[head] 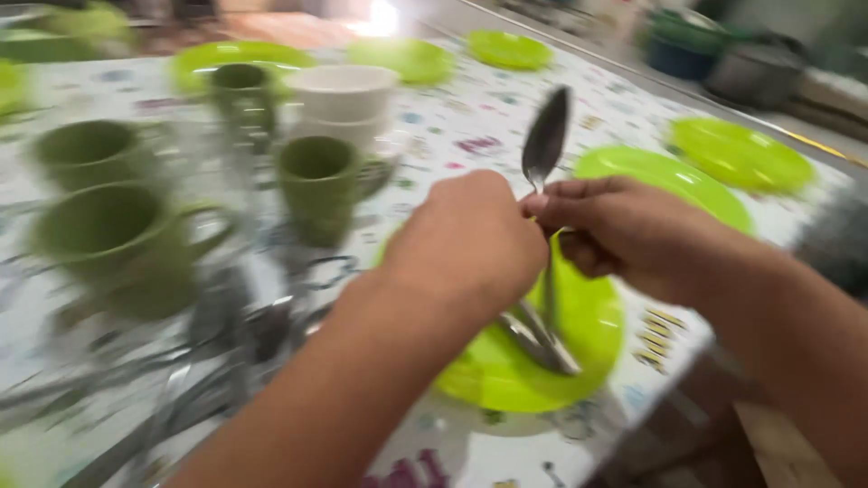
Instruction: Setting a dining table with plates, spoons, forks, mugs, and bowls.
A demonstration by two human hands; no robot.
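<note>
My right hand (615, 230) pinches a metal spoon (545, 140) by its neck, bowl pointing up. The spoon's handle runs down over a bright green plate (592, 330) at the table's near edge. My left hand (466, 239) is curled into a fist right beside the right hand, over the same plate; what it grips is hidden. More metal cutlery (541, 342) lies on the plate under both hands. The picture is blurred by motion.
Green mugs (117, 239) (316, 181) stand at left, with a white cup stack (344, 99) behind. More green plates (740, 152) (508, 48) (402, 59) lie on the patterned tablecloth (479, 117). Loose cutlery (181, 398) lies at the near left. The table edge (669, 380) runs at right.
</note>
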